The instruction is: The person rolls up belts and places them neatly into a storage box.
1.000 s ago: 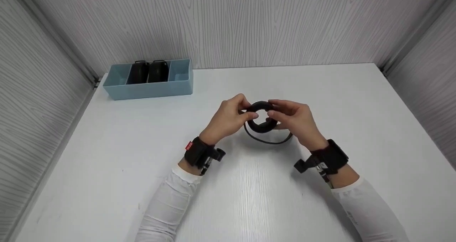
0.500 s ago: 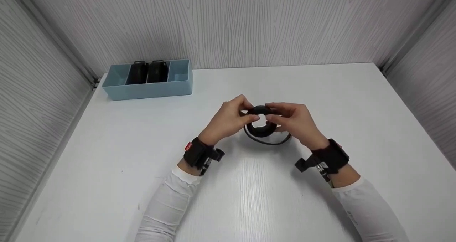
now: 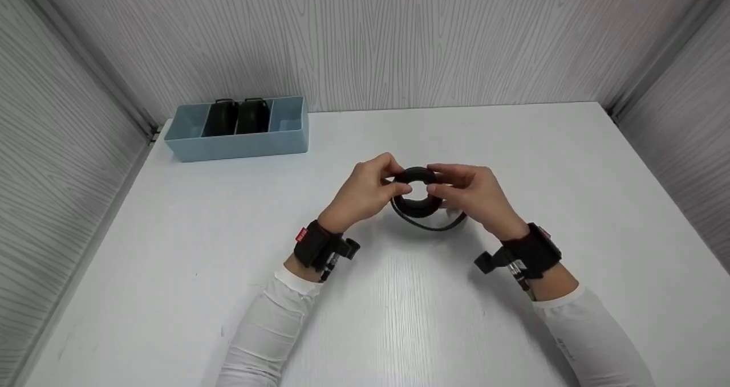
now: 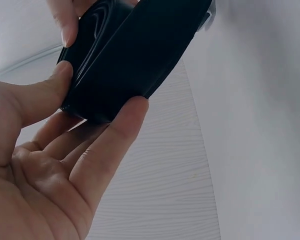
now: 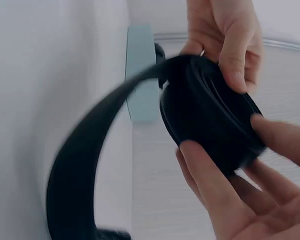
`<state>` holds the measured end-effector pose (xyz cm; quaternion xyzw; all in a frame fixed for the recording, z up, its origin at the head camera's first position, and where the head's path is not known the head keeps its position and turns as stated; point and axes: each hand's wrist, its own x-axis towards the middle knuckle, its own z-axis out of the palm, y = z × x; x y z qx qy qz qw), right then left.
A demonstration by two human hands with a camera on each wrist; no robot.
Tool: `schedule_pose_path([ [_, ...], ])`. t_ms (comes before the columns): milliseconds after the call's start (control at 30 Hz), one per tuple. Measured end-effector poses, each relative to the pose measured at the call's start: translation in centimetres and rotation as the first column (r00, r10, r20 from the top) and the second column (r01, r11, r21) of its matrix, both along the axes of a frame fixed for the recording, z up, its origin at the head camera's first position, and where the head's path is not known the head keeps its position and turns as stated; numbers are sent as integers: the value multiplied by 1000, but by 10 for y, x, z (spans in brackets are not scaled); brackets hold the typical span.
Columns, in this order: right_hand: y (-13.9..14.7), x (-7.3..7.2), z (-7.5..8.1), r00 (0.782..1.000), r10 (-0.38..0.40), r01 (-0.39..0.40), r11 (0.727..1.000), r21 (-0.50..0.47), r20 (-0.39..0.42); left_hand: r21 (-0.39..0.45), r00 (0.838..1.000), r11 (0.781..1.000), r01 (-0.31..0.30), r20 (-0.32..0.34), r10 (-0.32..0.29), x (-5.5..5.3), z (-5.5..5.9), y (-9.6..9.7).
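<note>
Between my two hands is a black belt wound into a round coil (image 3: 419, 210), with an open hole in its middle. My left hand (image 3: 365, 192) pinches the coil's left side, thumb on the near face and fingers behind. On the opposite side, my right hand (image 3: 481, 198) grips it between thumb and fingers. A loose tail (image 5: 77, 170) of the belt comes off the coil and curves away in the right wrist view. The head view shows that tail as a thin loop below the coil. In the left wrist view the belt's wide flat side (image 4: 130, 60) faces the camera.
At the back left of the white table (image 3: 365, 318) stands a light blue divided box (image 3: 239, 146). Two black rolled belts (image 3: 221, 119) with metal loops on top sit upright in its middle compartments. Wood-grain panels (image 3: 365, 39) enclose the table at the back and sides.
The coil has dropped slightly and tilted, its ring looking flatter from above than a second ago. Both hands have shifted their fingers a little on it; the box has stayed put.
</note>
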<state>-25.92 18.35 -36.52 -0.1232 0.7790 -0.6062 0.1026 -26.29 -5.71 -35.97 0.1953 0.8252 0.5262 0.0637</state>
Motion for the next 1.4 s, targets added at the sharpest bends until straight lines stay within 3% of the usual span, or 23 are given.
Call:
schedule_pose_path([
  [100,1,-1,0,998,55,-53,993,105,-22,-59,999,998,32,6,-32,1,1,-1],
  [200,1,-2,-1,997,72,-69,989,128,-24,-77,999,996,41,18,-40,0,1,0],
  [500,-2,-2,-4,998,-62,64,996,-63,22,23,997,998,-59,46,58,-1,-2,2],
  [667,-2,-2,-4,996,-72,76,991,-107,44,42,998,997,-58,18,57,0,-1,2],
  [800,0,-2,-2,999,-26,28,998,-64,27,22,999,999,-35,-1,35,0,0,0],
  [1033,2,-1,1,996,82,-84,990,114,16,-121,999,992,40,25,-37,1,2,0],
  [1200,3,-2,-2,997,58,-59,998,27,57,-104,998,994,25,63,-18,1,2,0],
  [1400,2,-4,-5,996,-25,33,995,-94,84,-3,996,1000,-16,83,17,-2,-3,1],
])
